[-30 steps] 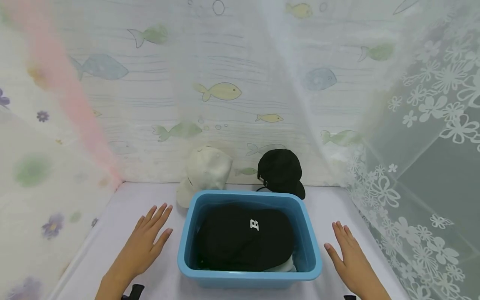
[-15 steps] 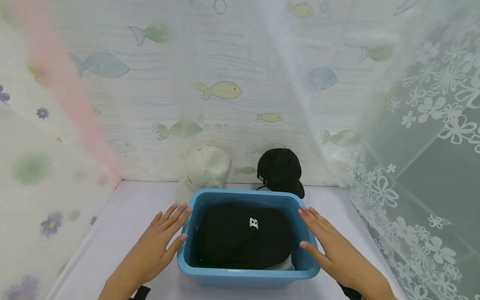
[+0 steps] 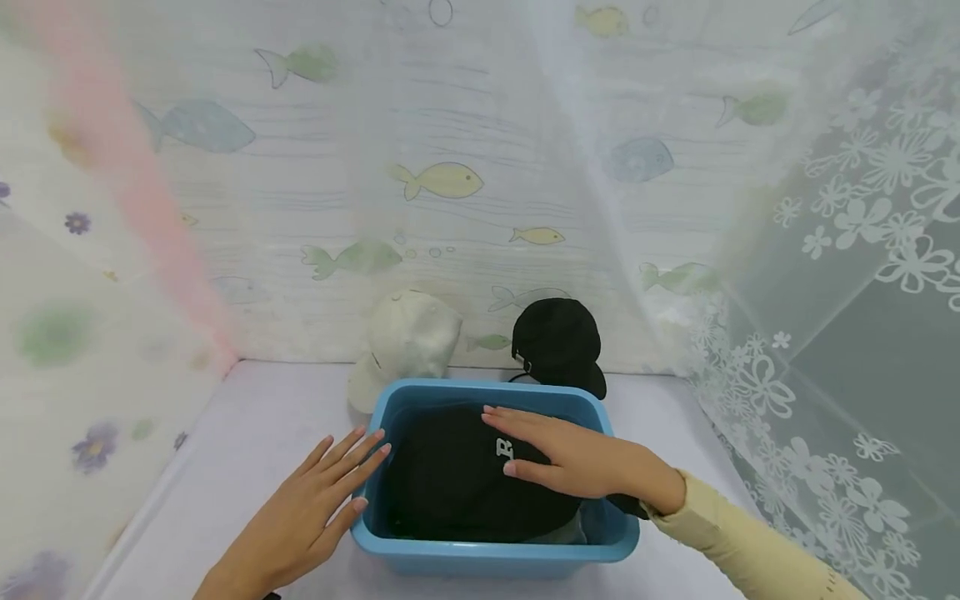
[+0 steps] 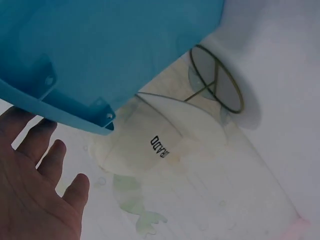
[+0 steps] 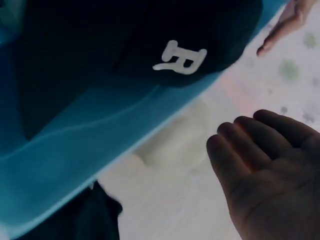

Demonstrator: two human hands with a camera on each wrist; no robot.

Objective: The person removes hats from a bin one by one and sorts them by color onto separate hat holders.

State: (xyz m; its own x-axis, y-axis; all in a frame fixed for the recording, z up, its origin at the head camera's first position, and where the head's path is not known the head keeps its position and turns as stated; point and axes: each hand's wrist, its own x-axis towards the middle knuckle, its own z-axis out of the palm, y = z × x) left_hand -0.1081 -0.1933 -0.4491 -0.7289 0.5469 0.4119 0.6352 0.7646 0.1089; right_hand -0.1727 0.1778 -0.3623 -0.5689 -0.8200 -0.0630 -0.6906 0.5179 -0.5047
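Note:
A blue plastic basin [image 3: 495, 550] stands in front of me, holding a black cap [image 3: 450, 492] with a white letter R on its front. Under that cap a bit of pale grey cloth shows. My left hand [image 3: 300, 508] is at the basin's left rim, fingers straight and spread; in the left wrist view its fingertips are right at the rim's edge. Over the basin hovers my right hand [image 3: 581, 457], palm down and fingers straight, with nothing in it. In the right wrist view that hand [image 5: 275, 170] stands apart from the black cap [image 5: 135, 55].
Behind the basin are a white cap [image 3: 416, 333] and another black cap [image 3: 558, 337]. A round wire stand [image 4: 217, 80] shows beneath the white cap [image 4: 142, 140] in the left wrist view. Fish-patterned curtain [image 3: 450, 108] hangs behind the white tabletop [image 3: 277, 400].
My right hand has come in from the right, past the rim, to above the black cap in the basin. My left hand has moved right to the basin's left rim. The caps have stayed put.

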